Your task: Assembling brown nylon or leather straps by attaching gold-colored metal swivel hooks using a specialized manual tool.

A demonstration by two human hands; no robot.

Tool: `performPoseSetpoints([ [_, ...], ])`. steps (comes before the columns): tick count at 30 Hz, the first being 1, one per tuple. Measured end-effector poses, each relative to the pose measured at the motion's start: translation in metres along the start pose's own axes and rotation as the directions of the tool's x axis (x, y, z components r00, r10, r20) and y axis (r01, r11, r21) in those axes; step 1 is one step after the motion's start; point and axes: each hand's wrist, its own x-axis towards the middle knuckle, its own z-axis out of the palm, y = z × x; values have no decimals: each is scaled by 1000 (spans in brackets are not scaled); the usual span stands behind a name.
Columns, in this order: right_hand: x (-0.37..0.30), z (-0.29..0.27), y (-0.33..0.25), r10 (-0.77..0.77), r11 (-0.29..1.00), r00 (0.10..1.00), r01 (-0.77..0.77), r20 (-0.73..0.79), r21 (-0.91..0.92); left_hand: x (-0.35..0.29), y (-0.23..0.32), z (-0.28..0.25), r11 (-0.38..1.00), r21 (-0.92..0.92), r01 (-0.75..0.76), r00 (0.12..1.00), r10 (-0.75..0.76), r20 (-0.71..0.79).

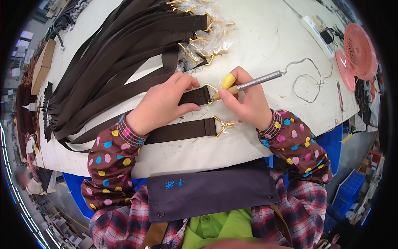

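Note:
My left hand (159, 101) holds a dark brown webbing strap (198, 96) down on the table, thumb and fingers at its two edges. A gold metal ring (212, 90) sits in the strap's stitched end. Pinched in my right hand (248, 99) is a pen-shaped corded tool (261, 80) with a silver barrel and a tan front part. Its tip meets the strap end by the ring, where loose threads show. Yellow wrapping (228, 81) covers one right fingertip. Nearer to me lies a second strap end (182, 130) with a gold clasp (226, 124), partly in clear plastic.
A bundle of dark straps (99, 89) spreads over the left side, with plastic-wrapped gold hardware (207, 41) at its far end. A thin cord (304, 62) curls at right. Beyond it are a pink fan (358, 52), a white power strip (317, 36) and a slim pointed tool (340, 96).

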Motion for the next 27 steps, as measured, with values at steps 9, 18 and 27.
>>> performPoseSetpoints([
  [9,-3,0,-1,-68,997,997,69,-45,19,0,15,0,996,-29,87,995,-86,45],
  [18,1,1,2,-163,984,986,162,-16,-73,11,-4,4,994,-57,-94,992,98,79],
  [27,0,2,4,-93,996,995,93,-32,-5,11,1,4,974,-208,-88,995,96,28],
])
